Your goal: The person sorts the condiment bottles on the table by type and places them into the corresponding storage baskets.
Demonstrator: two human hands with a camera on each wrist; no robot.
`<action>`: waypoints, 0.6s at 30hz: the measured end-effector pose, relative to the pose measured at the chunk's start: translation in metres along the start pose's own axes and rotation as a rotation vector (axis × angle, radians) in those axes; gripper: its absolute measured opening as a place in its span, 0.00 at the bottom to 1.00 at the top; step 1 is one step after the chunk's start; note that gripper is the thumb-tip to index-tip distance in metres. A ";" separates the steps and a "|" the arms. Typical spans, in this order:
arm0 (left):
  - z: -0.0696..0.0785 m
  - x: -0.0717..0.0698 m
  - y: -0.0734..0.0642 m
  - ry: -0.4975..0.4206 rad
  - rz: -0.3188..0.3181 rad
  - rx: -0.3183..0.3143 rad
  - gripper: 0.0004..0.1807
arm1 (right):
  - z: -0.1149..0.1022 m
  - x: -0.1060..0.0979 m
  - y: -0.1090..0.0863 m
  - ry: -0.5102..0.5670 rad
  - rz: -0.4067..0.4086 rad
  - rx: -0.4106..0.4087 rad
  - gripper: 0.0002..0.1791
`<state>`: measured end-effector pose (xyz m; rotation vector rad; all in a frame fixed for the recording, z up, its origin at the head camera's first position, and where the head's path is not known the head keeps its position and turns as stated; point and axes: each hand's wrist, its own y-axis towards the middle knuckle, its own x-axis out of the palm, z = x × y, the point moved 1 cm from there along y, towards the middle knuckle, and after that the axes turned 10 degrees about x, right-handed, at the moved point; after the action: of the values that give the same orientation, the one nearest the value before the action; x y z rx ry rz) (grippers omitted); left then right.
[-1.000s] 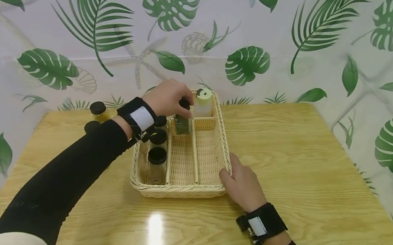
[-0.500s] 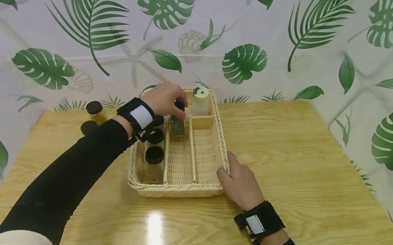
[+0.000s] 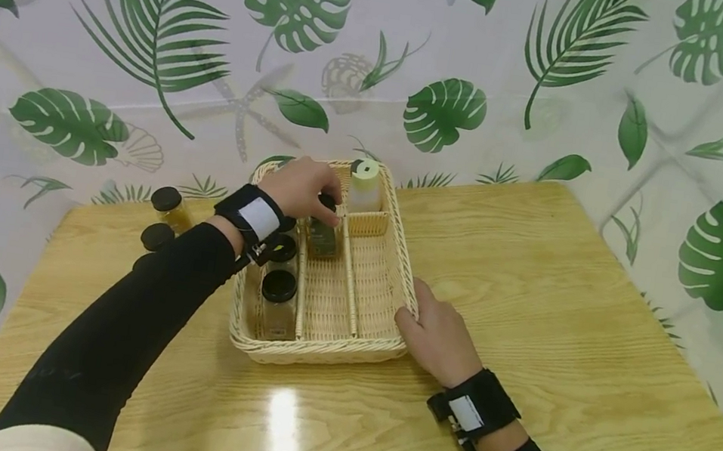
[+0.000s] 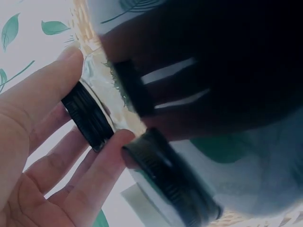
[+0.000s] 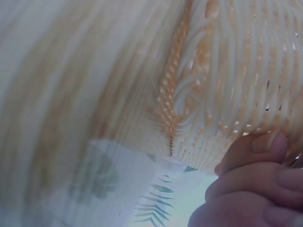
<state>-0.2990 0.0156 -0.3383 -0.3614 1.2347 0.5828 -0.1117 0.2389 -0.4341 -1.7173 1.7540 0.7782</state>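
In the head view, my left hand (image 3: 301, 188) pinches a glass jar (image 3: 323, 243) with dark green contents by its lid. The jar stands or hangs in the middle compartment of a wicker basket (image 3: 325, 346); I cannot tell whether it touches the bottom. Thumb and fingers sit on both sides of its black lid (image 4: 90, 116) in the left wrist view, with another black lid (image 4: 173, 182) close to the fingers. My right hand (image 3: 439, 336) grips the basket's right rim near the front corner. Its fingers (image 5: 246, 184) press against the woven wall in the right wrist view.
Several black-lidded jars (image 3: 277, 313) line the basket's left compartment. A pale bottle (image 3: 364, 186) with a yellow-green cap stands at the back right. Outside, left of the basket, are a yellow-filled jar (image 3: 173, 210) and another black lid (image 3: 156, 237), partly behind the left arm.
The left hand has brought the green jar slightly lower and nearer within the middle compartment. The right hand keeps its grip on the rim. The whole head view has shifted a little.
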 end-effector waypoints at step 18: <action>0.002 0.008 -0.002 -0.036 -0.023 0.008 0.16 | 0.000 0.001 -0.001 -0.006 0.002 -0.002 0.25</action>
<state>-0.2949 0.0169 -0.3452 -0.3565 1.1971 0.5617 -0.1106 0.2382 -0.4348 -1.7134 1.7513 0.7860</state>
